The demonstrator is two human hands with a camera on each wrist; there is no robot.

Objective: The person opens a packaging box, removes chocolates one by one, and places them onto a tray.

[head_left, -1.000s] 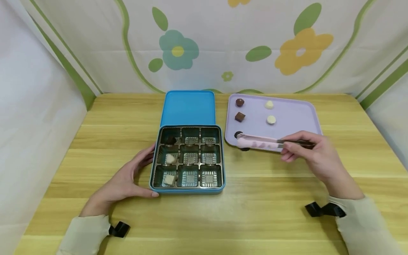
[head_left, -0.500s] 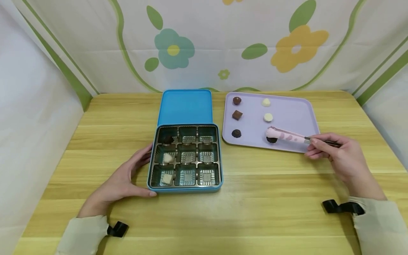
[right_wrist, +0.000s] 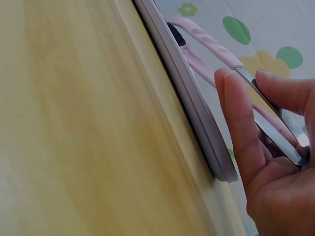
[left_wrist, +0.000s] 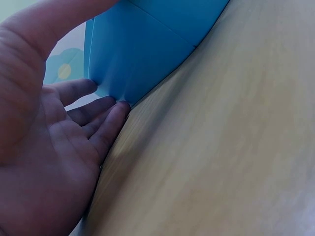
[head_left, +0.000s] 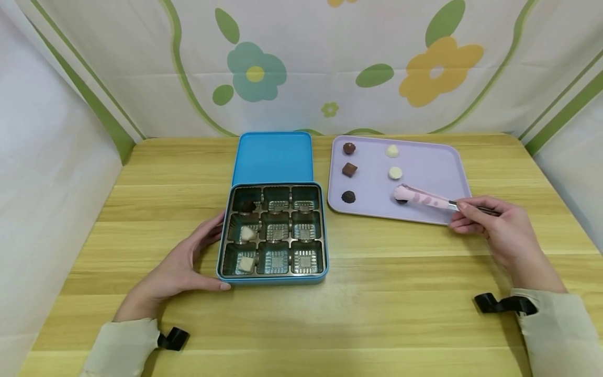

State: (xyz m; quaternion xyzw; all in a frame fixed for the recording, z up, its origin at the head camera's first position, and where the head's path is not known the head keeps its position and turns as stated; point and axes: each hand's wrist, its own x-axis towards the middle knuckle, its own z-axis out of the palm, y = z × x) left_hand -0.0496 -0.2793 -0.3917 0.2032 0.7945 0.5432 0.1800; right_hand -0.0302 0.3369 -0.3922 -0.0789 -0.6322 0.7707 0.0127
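Observation:
My right hand (head_left: 501,230) holds a pair of small tongs (head_left: 426,199) with pink patterned tips and a metal handle. The tips reach down around a dark chocolate (right_wrist: 175,33) on the lilac tray (head_left: 438,162). My left hand (head_left: 181,267) rests against the blue tin (head_left: 278,281), fingertips on its left side and thumb at its front left corner. Inside the tin is a compartmented insert; its left column bears a dark chocolate (head_left: 247,206) at the back, a white chocolate (head_left: 248,233) in the middle and a white square chocolate (head_left: 246,264) in front.
The tin's blue lid (head_left: 274,157) lies open behind it. Elsewhere on the tray are a round brown chocolate (head_left: 349,148), a square brown one (head_left: 349,169), a dark one (head_left: 348,197) and two white ones (head_left: 395,173). A patterned curtain (head_left: 301,78) hangs behind the table.
My right hand has moved right with the tongs, from near the tray's front left chocolate to the dark chocolate at its front middle. The left hand keeps its place on the tin.

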